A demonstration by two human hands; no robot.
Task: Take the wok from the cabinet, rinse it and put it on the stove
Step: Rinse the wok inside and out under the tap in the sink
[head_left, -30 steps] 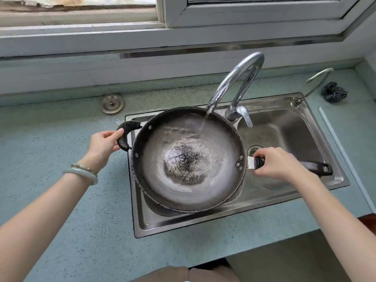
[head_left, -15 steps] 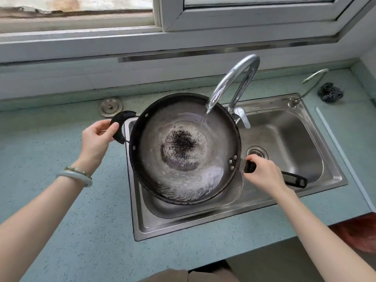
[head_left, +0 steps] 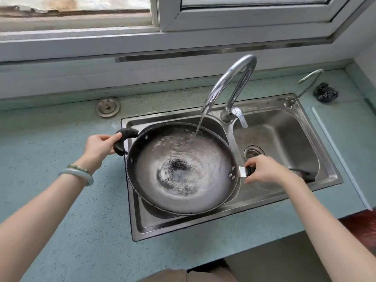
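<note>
A large dark wok (head_left: 203, 192) with a grey, worn inside hangs over the left basin of the steel sink (head_left: 325, 180). Water runs from the curved chrome tap (head_left: 230, 80) onto the wok's far inner wall and swirls around a dark patch at the bottom. My left hand (head_left: 99, 147) grips the wok's small black loop handle at its left rim. My right hand (head_left: 264, 169) is closed around the long black handle on the right, whose end sticks out past my wrist. The wok sits about level.
A round metal sink plug (head_left: 108, 107) lies on the blue-green counter (head_left: 61, 231) behind the wok. A small second tap (head_left: 307, 82) and a black steel scourer (head_left: 325, 92) are at the back right. A window sill runs along the back wall.
The wok tilted up toward me half a second ago and has come back down to about level. Water has washed around its inside. Both hands kept their hold.
</note>
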